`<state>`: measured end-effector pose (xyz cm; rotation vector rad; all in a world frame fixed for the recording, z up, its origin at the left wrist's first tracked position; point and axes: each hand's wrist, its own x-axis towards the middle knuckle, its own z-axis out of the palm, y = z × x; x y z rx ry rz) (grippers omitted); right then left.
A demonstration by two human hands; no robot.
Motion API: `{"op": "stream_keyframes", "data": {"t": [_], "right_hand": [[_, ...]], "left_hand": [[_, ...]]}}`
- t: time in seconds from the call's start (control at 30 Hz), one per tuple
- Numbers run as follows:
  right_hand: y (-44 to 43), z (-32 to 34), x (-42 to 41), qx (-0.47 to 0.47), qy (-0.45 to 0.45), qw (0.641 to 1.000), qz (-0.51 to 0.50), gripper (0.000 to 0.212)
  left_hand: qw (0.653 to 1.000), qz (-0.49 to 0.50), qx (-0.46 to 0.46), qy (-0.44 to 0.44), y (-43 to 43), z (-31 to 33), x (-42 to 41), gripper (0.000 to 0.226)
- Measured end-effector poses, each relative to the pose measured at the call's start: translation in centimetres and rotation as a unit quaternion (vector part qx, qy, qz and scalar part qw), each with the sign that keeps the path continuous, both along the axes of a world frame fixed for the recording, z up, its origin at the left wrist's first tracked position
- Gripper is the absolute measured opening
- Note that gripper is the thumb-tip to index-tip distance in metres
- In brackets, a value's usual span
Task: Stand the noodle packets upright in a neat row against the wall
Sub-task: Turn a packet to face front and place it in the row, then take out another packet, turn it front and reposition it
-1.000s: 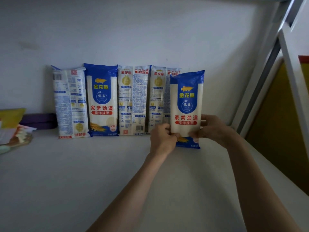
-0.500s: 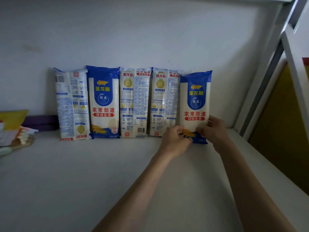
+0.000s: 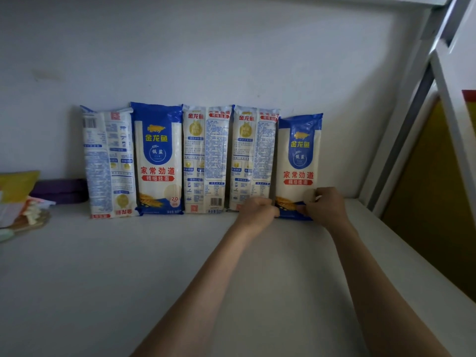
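Standing upright, apparently wall-propped, fifth packet (image 3: 298,163) pinched low by both hands (image 3: 257,211)

Five noodle packets (image 3: 206,158) upright against the wall (image 3: 206,60); two hands (image 3: 257,212) at the rightmost.

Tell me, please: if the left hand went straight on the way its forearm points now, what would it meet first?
Most likely the fifth packet, whose lower left corner the left hand already holds. Behind that stands the wall, though depth is unclear from this view.
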<state>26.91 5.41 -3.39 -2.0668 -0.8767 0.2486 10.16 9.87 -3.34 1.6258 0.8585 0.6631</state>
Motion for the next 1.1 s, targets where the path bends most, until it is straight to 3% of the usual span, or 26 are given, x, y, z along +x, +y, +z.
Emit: {"op": "stream_keyframes", "data": {"t": [0.17, 0.23, 0.27, 0.33, 0.5, 0.63, 0.73, 0.8, 0.87, 0.93, 1.1], "right_hand": [[0.7, -1.5, -1.0, 0.079, 0.007, 0.995, -0.064, 0.043], [1.2, -2.0, -1.5, 0.103, -0.002, 0.992, -0.070, 0.043], [1.4, -2.1, -1.6, 0.105, -0.008, 0.992, -0.072, 0.041], [1.7, -2.1, -1.6, 0.087, -0.022, 0.993, -0.075, 0.038], [2.3, -1.4, -3.0, 0.077, -0.076, 0.985, -0.138, 0.048], [3.5, -0.1, -5.7, 0.117, -0.093, 0.989, 0.010, 0.021], [4.3, 0.5, -7.3, 0.118, -0.083, 0.988, 0.053, 0.030], [4.7, 0.6, -7.7, 0.124, -0.038, 0.991, 0.038, 0.034], [5.0, 0.7, -7.8, 0.140, 0.001, 0.990, 0.033, 0.036], [4.8, 0.8, -7.7, 0.150, 0.028, 0.987, 0.058, 0.037], [4.3, 1.1, -7.3, 0.152, 0.097, 0.978, 0.108, 0.028]], "left_hand": [[0.984, 0.165, 0.054, -0.032, 1.2, 0.4, -1.5, 0.034], [0.974, 0.210, 0.070, -0.042, 1.7, 0.6, -2.0, 0.025], [0.973, 0.214, 0.079, -0.040, 1.9, 0.8, -2.1, 0.019], [0.971, 0.221, 0.092, -0.018, 2.2, 1.2, -2.4, 0.029], [0.969, 0.220, 0.111, 0.014, 2.8, 0.9, -3.0, 0.021], [0.979, 0.182, 0.095, 0.001, 2.7, 0.8, -2.8, 0.015], [0.981, 0.173, 0.082, -0.007, 2.6, 1.0, -2.9, 0.017], [0.983, 0.168, 0.069, -0.011, 2.6, 1.2, -3.2, 0.029], [0.985, 0.156, 0.067, -0.011, 2.7, 1.1, -3.3, 0.026], [0.988, 0.139, 0.068, -0.008, 2.6, 1.1, -3.3, 0.018], [0.989, 0.137, 0.047, -0.015, 2.9, 0.9, -3.0, 0.026]]}}
